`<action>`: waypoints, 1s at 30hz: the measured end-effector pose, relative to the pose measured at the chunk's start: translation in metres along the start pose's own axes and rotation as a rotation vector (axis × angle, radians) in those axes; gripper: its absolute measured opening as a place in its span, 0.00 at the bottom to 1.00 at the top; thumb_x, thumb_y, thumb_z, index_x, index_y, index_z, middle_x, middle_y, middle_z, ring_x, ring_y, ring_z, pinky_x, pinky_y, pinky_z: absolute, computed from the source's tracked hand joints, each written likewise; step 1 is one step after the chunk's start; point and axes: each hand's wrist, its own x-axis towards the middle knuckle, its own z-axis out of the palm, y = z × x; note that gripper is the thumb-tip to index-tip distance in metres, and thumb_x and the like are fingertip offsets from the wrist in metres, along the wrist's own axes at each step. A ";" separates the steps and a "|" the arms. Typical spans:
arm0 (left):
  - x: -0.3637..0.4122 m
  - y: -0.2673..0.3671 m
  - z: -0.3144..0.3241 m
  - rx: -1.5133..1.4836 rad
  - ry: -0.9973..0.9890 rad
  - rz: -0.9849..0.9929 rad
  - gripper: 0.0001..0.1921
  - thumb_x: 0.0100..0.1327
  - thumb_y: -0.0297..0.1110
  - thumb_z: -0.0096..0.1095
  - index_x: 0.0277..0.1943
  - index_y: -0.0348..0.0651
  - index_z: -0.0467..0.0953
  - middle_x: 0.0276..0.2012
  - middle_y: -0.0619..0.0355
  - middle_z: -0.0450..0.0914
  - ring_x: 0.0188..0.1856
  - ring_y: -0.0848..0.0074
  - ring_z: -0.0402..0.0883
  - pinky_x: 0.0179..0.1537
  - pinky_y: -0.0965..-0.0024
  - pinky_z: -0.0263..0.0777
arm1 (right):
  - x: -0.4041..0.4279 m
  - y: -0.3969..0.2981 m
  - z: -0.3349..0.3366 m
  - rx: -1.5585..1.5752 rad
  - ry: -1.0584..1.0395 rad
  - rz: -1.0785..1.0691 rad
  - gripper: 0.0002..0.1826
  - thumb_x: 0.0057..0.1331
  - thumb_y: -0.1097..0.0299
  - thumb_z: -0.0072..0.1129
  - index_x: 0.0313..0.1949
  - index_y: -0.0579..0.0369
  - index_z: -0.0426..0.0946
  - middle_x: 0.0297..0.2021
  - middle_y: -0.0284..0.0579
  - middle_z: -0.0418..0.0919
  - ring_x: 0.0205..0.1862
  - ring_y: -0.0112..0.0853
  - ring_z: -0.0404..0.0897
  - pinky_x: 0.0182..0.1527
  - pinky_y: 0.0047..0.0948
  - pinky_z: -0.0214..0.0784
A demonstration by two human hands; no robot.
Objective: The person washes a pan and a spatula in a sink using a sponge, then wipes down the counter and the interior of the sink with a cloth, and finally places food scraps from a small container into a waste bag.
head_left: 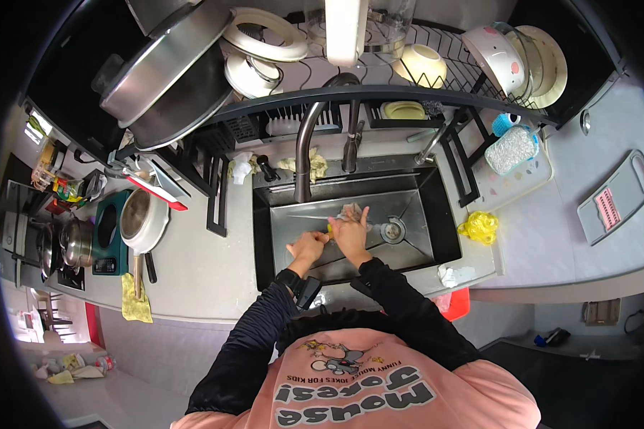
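Both my hands are over the stainless steel sink [300,257], close together. My left hand [307,246] has its fingertips closed on a small yellow thing [330,229], too small to name. My right hand [350,233] is beside it, thumb near the yellow thing and some fingers stretched out. Behind the right fingers is a pinkish-white piece [349,210], partly hidden; whether that hand grips it is unclear. A thin pale strip [306,216] runs left from there. The drain strainer [393,230] lies right of my hands, and the faucet spout [302,185] hangs beyond them.
A black dish rack [397,95] spans the sink, carrying bowls and a large steel pan [166,69]. A yellow plastic bag [480,228] and a grey cutting board [614,198] are at right. A white saucepan [146,220] stands by the teal induction cooker [110,236] at left.
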 end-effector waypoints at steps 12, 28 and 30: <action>0.005 -0.034 -0.023 -0.001 0.004 0.111 0.16 0.62 0.49 0.49 0.49 0.62 0.77 0.43 0.55 0.81 0.49 0.63 0.77 0.58 0.48 0.46 | 0.036 0.040 -0.001 0.004 0.070 0.147 0.19 0.65 0.50 0.46 0.31 0.47 0.82 0.36 0.43 0.81 0.46 0.42 0.77 0.54 0.64 0.54; 0.007 -0.028 0.001 -0.107 -0.164 0.259 0.18 0.65 0.49 0.47 0.57 0.61 0.71 0.48 0.51 0.78 0.51 0.60 0.75 0.50 0.64 0.67 | -0.032 0.184 0.035 1.949 0.165 1.882 0.39 0.61 0.32 0.38 0.51 0.60 0.66 0.38 0.53 0.74 0.42 0.53 0.75 0.39 0.57 0.74; 0.007 -0.029 0.004 -0.071 -0.144 0.280 0.18 0.65 0.49 0.48 0.57 0.60 0.71 0.48 0.50 0.78 0.51 0.59 0.75 0.51 0.65 0.66 | -0.024 0.140 0.032 2.174 0.232 1.774 0.43 0.59 0.29 0.37 0.53 0.61 0.63 0.43 0.57 0.71 0.47 0.54 0.72 0.44 0.59 0.70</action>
